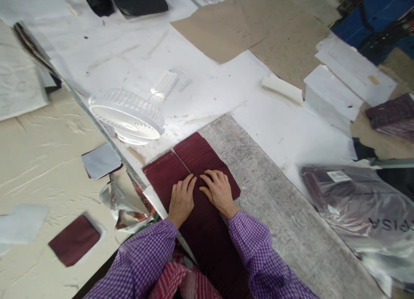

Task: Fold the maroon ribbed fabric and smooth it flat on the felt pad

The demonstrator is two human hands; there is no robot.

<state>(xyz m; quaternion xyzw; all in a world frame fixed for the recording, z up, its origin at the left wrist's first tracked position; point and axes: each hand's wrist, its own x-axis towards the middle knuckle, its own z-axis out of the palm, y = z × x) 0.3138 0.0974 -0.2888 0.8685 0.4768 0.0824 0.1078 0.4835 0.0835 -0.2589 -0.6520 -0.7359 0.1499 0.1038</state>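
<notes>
The pleated maroon fabric (201, 154) lies directly beneath both hands, partly over the grey board (268, 195). Its long axis slants from the upper left, past the fingertips, to the lower right between the forearms. A slit (182, 162) extends obliquely up and left from the left fingertips. The left hand (182, 199) is nearer to the slit; the right hand (220, 191) rests beside it, separated by a narrow gap. Both sets of fingers are slightly curved and moderately spread, contacting the fabric from above; no closed grip is visible.
</notes>
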